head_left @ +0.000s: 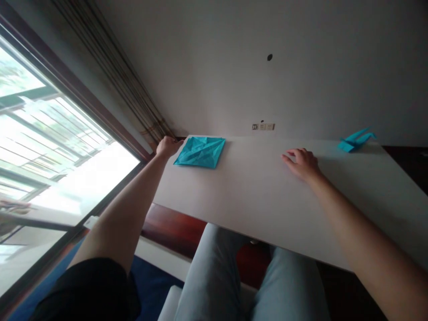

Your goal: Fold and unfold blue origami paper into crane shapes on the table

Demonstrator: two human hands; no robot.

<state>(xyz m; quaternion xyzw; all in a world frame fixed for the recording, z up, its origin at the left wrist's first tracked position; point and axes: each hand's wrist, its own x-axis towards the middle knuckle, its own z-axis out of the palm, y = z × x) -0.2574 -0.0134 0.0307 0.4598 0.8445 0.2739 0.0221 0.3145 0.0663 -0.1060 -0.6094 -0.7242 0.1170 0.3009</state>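
A creased square sheet of turquoise paper point(201, 152) lies flat at the left end of the white table. My left hand point(169, 146) is at the table's left edge, just beside the sheet. Its thumb stretches toward the paper, the other fingers are partly hidden, and no held thing shows. Over the middle right of the tabletop, my right hand point(303, 164) holds nothing, its thumb apart from its loosely bent fingers. Farther right, near the back edge, stands a folded turquoise paper crane point(356, 140), apart from my right hand.
The white table point(247, 191) meets a grey wall point(217, 67) with power sockets point(263, 126). At left are a bright window point(60, 147) and a gathered curtain point(117, 67). My legs point(214, 276) are at the table's front edge.
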